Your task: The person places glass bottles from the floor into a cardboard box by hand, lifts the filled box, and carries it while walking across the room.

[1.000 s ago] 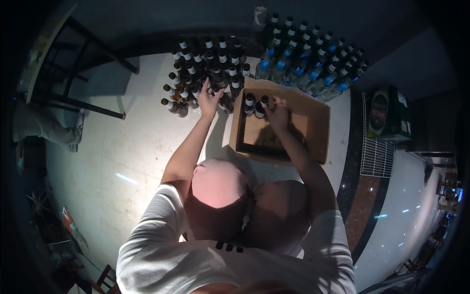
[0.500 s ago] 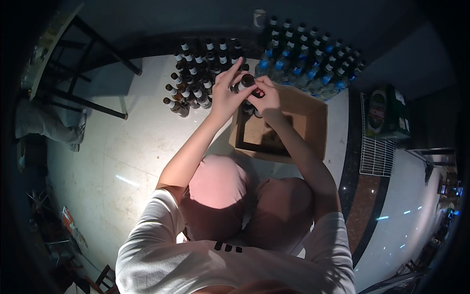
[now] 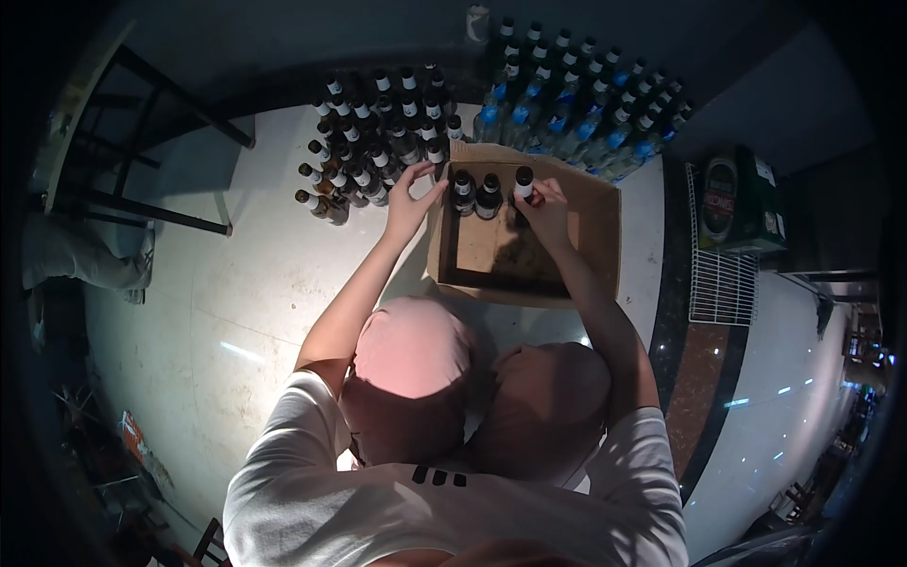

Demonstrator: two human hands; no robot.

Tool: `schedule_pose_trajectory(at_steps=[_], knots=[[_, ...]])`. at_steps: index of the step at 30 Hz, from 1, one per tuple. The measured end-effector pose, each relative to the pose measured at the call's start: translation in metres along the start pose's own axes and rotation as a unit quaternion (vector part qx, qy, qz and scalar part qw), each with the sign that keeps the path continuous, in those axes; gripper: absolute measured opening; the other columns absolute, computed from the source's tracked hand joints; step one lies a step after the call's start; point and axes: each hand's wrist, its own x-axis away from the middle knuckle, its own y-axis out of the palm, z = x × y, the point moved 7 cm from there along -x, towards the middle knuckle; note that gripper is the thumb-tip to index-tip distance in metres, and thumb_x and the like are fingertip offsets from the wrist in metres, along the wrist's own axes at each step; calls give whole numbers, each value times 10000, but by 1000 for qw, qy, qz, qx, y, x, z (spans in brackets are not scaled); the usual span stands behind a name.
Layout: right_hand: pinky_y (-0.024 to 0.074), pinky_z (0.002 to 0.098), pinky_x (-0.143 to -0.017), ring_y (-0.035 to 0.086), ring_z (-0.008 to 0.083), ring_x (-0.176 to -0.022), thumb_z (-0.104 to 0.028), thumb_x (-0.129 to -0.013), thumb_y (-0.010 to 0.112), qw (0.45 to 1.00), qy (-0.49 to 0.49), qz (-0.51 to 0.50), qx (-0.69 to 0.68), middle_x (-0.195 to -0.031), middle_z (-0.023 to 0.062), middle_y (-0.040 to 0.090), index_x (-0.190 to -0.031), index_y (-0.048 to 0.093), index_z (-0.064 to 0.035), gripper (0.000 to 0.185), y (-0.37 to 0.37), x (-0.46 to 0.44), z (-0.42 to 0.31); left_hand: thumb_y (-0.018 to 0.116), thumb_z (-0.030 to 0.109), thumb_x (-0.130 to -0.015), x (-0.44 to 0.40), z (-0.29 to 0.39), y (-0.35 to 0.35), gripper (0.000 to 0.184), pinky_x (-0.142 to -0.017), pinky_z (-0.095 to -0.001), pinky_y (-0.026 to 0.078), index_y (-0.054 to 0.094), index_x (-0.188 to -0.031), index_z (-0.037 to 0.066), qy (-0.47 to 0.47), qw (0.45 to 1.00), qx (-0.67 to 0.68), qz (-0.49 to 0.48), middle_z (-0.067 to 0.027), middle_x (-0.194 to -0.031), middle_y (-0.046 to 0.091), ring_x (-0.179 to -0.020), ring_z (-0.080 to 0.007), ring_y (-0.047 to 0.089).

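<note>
My right hand point(image 3: 545, 206) grips a dark beer bottle point(image 3: 524, 180) with a pale neck label, held upright over the cardboard box point(image 3: 600, 222). Inside that box, two more dark bottles point(image 3: 487, 196) stand side by side at the far left. Just beyond the box's left wall is my left hand point(image 3: 412, 200), thumb and fingers apart and holding nothing. Its fingertips are close to the near edge of a group of brown bottles point(image 3: 378, 156); whether they touch one I cannot tell.
Behind the box stand rows of green and clear bottles point(image 3: 586, 123), some with blue labels. A green carton point(image 3: 742, 203) sits on a white wire rack point(image 3: 721, 288) at right. At left are a dark-legged table point(image 3: 179, 80) and another person's leg point(image 3: 90, 255).
My hands have moved apart. The right hand has carried the bottle rightward over the box, while the left has let go and moved down and left.
</note>
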Motion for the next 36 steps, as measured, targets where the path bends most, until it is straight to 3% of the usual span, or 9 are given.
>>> schedule_pose_trajectory(at_steps=[5,8,10,17,21,23,27,29,36], knots=[[452,298,-620,523,187,-664,-91,-719,719,997,-25,-8,75,-727,87,505,-955,636,-8,263,15,7,34,729,231,-792,16,-49,-9,468,-942,-338,418,561,-1133,-42,-36,999,-8,36,-169,-1089,633,-1078,-238,581],[469,326,-667,561,224,-722,-113,-714,726,981,183,-67,13,-755,96,531,-924,633,-9,252,30,15,68,712,220,-815,27,-65,-11,449,-931,-330,424,551,-1150,-32,-60,997,-43,21,-148,-1101,626,-1084,-206,569],[473,343,-685,569,243,-734,-127,-712,731,995,64,-1,79,-758,98,532,-911,626,-10,253,35,14,85,710,239,-817,33,-76,-13,454,-924,-333,426,555,-1147,-32,-93,994,-44,22,-147,-1107,624,-1090,-211,565],[439,371,-670,547,260,-713,-197,-726,729,995,72,4,71,-731,109,553,-847,630,-14,241,43,11,104,709,246,-803,38,-81,-25,433,-926,-365,429,582,-1103,-39,-90,990,-80,78,-192,-1080,625,-1075,-289,570],[456,382,-702,544,256,-733,-180,-718,748,995,52,26,76,-804,118,545,-1061,617,-36,395,42,14,114,704,196,-798,31,-75,-47,449,-950,-385,395,532,-1135,-48,-24,970,-138,197,-197,-1141,548,-1085,-331,518],[474,402,-718,568,281,-790,-184,-714,768,992,78,35,88,-925,145,552,-1241,532,-31,598,23,17,83,705,190,-794,13,-59,-59,482,-958,-397,377,503,-1167,-37,3,955,-187,230,-198,-1160,517,-1098,-343,487],[485,406,-720,585,315,-811,-222,-735,762,986,67,40,144,-942,162,559,-1219,534,-23,571,-4,-6,6,736,201,-752,7,-58,-72,608,-965,-424,337,432,-1234,-11,-19,910,-245,332,-204,-1202,445,-1131,-369,411],[474,394,-701,586,307,-803,-236,-754,748,979,-59,10,196,-926,148,557,-1172,545,-3,519,9,-17,-32,760,218,-721,11,-68,-81,649,-959,-426,337,430,-1229,-12,-68,868,-274,409,-200,-1191,469,-1121,-364,423],[482,384,-714,568,351,-832,-235,-781,707,975,-162,-84,129,-956,165,553,-1154,549,-15,461,80,-24,-87,755,228,-723,-2,-122,-92,593,-954,-431,351,507,-1229,44,-165,883,-235,372,-153,-1133,569,-1098,-327,471]])
